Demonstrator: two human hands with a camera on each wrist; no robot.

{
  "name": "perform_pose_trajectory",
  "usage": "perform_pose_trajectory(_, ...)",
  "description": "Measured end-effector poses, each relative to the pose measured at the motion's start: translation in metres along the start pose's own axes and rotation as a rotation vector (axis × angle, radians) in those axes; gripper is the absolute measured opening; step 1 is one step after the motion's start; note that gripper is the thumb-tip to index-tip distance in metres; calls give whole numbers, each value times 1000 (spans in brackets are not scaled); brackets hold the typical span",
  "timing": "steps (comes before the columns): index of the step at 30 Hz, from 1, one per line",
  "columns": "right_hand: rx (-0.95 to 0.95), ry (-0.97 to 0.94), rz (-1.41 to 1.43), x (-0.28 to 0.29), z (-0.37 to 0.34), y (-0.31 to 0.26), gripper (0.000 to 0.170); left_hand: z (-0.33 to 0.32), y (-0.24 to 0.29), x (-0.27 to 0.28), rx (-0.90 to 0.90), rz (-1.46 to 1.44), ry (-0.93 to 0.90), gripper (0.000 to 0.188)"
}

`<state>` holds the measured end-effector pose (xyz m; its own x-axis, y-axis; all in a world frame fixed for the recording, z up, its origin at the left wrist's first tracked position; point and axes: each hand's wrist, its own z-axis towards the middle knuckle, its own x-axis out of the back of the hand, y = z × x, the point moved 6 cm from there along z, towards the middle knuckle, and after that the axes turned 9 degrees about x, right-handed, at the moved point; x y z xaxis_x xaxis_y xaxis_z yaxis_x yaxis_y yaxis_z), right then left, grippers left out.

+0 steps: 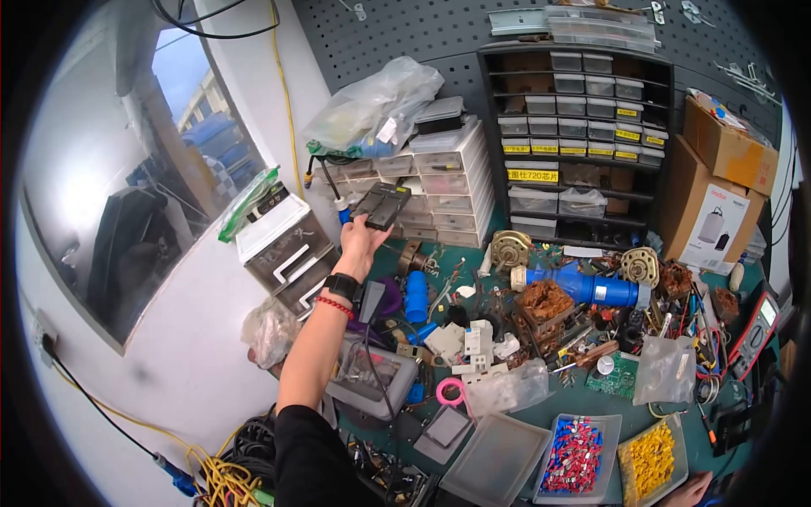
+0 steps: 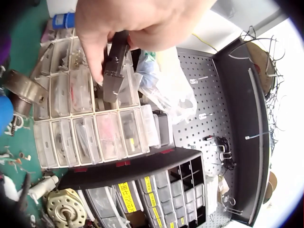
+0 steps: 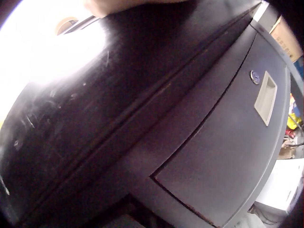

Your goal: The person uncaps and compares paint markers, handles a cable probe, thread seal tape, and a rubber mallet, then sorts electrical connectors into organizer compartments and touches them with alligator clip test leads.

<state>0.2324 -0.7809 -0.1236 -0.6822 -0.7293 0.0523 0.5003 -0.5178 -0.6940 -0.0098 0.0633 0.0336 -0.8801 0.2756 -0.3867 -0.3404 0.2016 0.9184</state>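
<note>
My left hand (image 1: pixel 361 249) is stretched out toward the back left and grips a flat, dark boxy device (image 1: pixel 382 205) with a small yellow label. In the left wrist view the thumb and fingers pinch this device from both sides, its narrow edge showing. Behind it stands a white cabinet of clear small drawers (image 1: pixel 452 184), overlapped by the device in the left wrist view. A black cable with a blue connector (image 1: pixel 345 211) hangs just left of the device. My right hand (image 1: pixel 688 490) is low at the bench's front right, mostly cut off; its fingers are largely hidden.
Mixed parts, rusty pieces and a blue cylinder (image 1: pixel 583 286) cover the bench's middle. Trays of red-blue terminals (image 1: pixel 610 473) and yellow terminals (image 1: pixel 676 486) stand in front. A black drawer rack (image 1: pixel 667 101) and cardboard box (image 1: pixel 676 207) stand behind; a multimeter (image 1: pixel 754 336) lies at right.
</note>
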Motion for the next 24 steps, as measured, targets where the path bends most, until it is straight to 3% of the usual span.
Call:
perform_pose_trajectory(2, 47, 22, -37, -2, 1, -9, 38, -42, 10, -9, -38, -6, -16, 25)
perform_pose_trajectory(4, 23, -90, -86, 4, -2, 19, 34, -84, 18, -22, -88, -66, -149, 20)
perform_pose_trajectory(5, 16, -91, -86, 8, -5, 56, 34, -108, 20, -30, -99, -55, -185, 19)
perform_pose_trajectory(7, -267, -133, 166, 9, -19, 169, 30, -162, 22, -48, -79, -59, -253, 19)
perform_pose_trajectory(8, -87, -196, -19, 12, -19, 173, 32, -182, 20, -54, -49, -78, -298, 18)
perform_pose_trajectory(9, -91, -206, -28, 13, -20, 180, 32, -204, 19, -61, -40, -64, -322, 17)
perform_pose_trajectory(11, -183, -130, 55, 8, -19, 169, 33, -240, 17, -67, -17, -53, -344, 17)
perform_pose_trajectory(12, -61, -60, 82, 2, -19, 114, 32, -256, 15, -70, -34, -42, -381, 15)
perform_pose_trajectory(14, -228, -254, 27, 5, -16, 136, 31, -283, 10, -73, -38, -42, -424, 14)
perform_pose_trajectory(15, -259, -171, 133, 3, -18, 139, 31, -295, 9, -74, -54, -29, -434, 13)
perform_pose_trajectory(18, -118, -228, 133, -5, -6, 78, 33, -331, 3, -77, -66, -31, -452, 14)
perform_pose_trajectory(19, -132, -127, 155, -11, -6, 55, 37, -341, 2, -77, -88, -61, -450, 18)
perform_pose_trajectory(22, -199, -226, 133, -7, 3, 57, 33, -368, -6, -74, -95, -137, -425, 32)
perform_pose_trajectory(24, 253, -173, -77, 6, 8, 41, 27, -384, -21, -72, 11, -212, -420, 33)
